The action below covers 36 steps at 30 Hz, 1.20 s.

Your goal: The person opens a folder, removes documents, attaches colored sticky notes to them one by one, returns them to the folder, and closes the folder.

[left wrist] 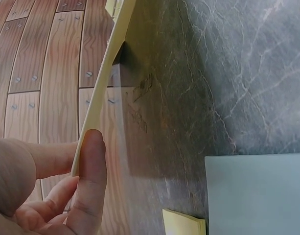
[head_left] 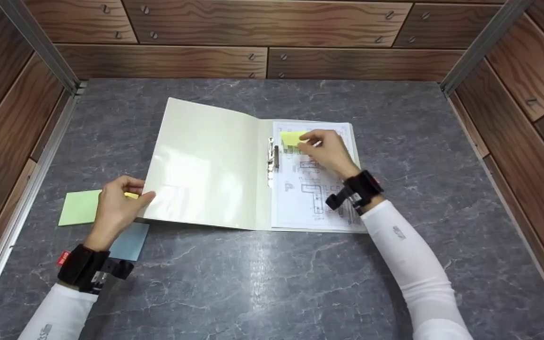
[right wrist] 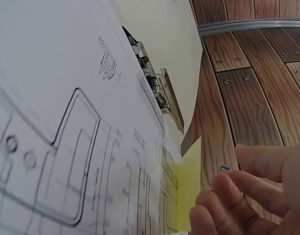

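A pale ring folder lies opened on the table, its front cover raised at the left. My left hand pinches the lower left edge of that cover between thumb and fingers. White sheets with technical drawings fill the right side, beside a metal clip. Near the top of the sheet sits a yellow sticky note, one side standing up from the paper in the right wrist view. At that raised side is my right hand, its thumb and fingers apart and loosely bent.
Left of the folder lies a green note pad, partly behind the left hand. A blue pad and a small yellow pad lie by the cover's lower corner. Wood-patterned walls border the grey marbled table.
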Tool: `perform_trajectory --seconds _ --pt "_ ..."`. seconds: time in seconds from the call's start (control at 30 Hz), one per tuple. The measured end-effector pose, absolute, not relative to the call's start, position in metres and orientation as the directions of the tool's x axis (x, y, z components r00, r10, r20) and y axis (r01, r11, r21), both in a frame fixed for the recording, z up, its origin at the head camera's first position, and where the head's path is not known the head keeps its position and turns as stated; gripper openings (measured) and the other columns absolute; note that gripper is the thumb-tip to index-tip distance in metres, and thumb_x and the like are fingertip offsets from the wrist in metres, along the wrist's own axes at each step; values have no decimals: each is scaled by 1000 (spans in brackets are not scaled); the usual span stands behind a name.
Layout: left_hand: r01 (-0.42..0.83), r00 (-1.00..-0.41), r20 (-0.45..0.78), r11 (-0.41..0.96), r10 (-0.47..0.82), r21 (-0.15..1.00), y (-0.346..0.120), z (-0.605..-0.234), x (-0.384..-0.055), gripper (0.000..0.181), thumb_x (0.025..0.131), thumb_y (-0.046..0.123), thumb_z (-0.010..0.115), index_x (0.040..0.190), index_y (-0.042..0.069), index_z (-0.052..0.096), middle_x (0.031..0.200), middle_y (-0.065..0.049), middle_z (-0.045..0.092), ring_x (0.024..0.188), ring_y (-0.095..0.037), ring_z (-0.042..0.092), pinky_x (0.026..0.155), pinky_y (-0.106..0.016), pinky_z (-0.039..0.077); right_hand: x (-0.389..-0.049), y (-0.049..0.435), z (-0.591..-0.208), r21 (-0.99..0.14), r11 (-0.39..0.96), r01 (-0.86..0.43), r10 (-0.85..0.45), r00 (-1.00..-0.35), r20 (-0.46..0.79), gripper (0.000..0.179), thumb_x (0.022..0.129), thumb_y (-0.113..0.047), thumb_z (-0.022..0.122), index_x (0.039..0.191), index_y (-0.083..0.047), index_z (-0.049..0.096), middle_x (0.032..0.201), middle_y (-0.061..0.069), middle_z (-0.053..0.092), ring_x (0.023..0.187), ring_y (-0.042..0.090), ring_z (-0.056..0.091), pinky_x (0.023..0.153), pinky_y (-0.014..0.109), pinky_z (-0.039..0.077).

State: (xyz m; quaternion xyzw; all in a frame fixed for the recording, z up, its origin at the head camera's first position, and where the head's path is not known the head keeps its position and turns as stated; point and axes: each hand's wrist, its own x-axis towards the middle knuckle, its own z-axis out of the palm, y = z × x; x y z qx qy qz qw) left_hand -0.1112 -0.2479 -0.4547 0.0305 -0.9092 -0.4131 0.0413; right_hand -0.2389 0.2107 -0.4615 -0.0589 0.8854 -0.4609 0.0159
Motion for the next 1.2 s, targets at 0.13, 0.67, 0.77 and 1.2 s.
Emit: perform_trajectory --seconds 0.13,0.67,0.77,1.2 --pt "-20 -995 49 662 -87 749 -247 -454 -112 32 92 9 77 114 -12 67 102 -28 68 74 -20 60 56 -20 43 -250 191 -458 -800 586 -129 -156 -987 45 30 94 -25 77 117 -7 76 99 8 73 81 19 65 66 25 54" --pt "-6 -995 63 664 -80 747 -249 -456 -114 32 90 9 79 112 -12 68 98 -26 68 75 -22 60 54 -20 42 -291 140 -459 -539 805 -248 -287 -958 12 36 94 -30 76 120 -5 75 98 9 74 89 23 66 75 36 53" --pt "-6 -995 63 669 -78 743 -248 -455 -114 31 90 8 79 112 -11 68 98 -25 68 76 -23 60 56 -20 42 -296 139 -460 -505 825 -254 -290 -957 8 37 94 -30 76 120 -4 75 97 10 74 88 23 66 76 38 54" --pt "-20 -997 38 665 -72 747 -250 -453 -113 32 91 10 78 114 -11 67 99 -23 68 78 -23 60 59 -21 42 -298 138 -472 -485 829 -277 -354 -932 -73 34 95 -31 76 117 -6 77 104 8 75 88 21 64 78 37 53"
